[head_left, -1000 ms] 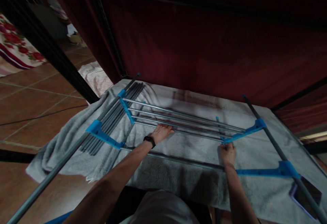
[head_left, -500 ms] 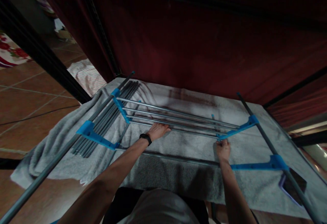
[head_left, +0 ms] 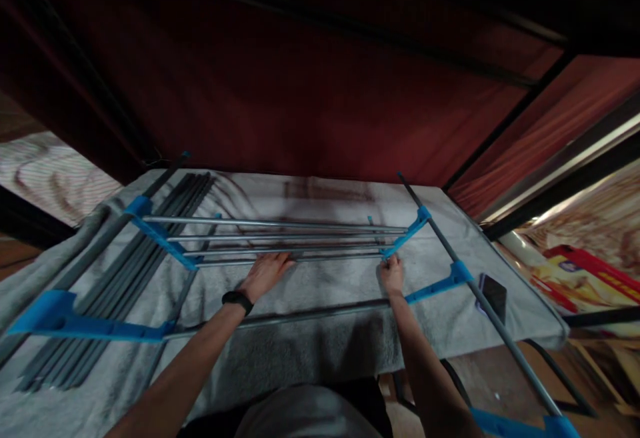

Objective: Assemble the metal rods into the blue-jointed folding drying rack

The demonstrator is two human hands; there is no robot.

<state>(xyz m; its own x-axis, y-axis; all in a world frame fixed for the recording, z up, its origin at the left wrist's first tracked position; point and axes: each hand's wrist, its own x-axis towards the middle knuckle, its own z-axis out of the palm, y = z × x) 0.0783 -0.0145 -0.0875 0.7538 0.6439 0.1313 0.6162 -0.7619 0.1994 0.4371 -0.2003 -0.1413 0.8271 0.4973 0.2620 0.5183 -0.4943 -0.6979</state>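
A part-built rack of grey metal rods [head_left: 280,238] and blue plastic brackets lies on a grey towel [head_left: 320,331]. My left hand [head_left: 266,271], with a black band on its wrist, rests open and flat against the nearest rod of the set. My right hand [head_left: 391,273] is closed on the near end of the right blue bracket [head_left: 404,234], where the nearest rod meets it. A longer rod [head_left: 280,318] crosses nearer to me, under both forearms.
Several loose dark rods [head_left: 115,291] lie bundled on the towel at the left. A dark phone [head_left: 493,293] lies at the towel's right edge beside a long side pole [head_left: 480,305]. A dark red curtain [head_left: 300,78] hangs right behind.
The view has swung to the right, so the rack sits further left in the picture. Both hands stay where they were on the rod and bracket.
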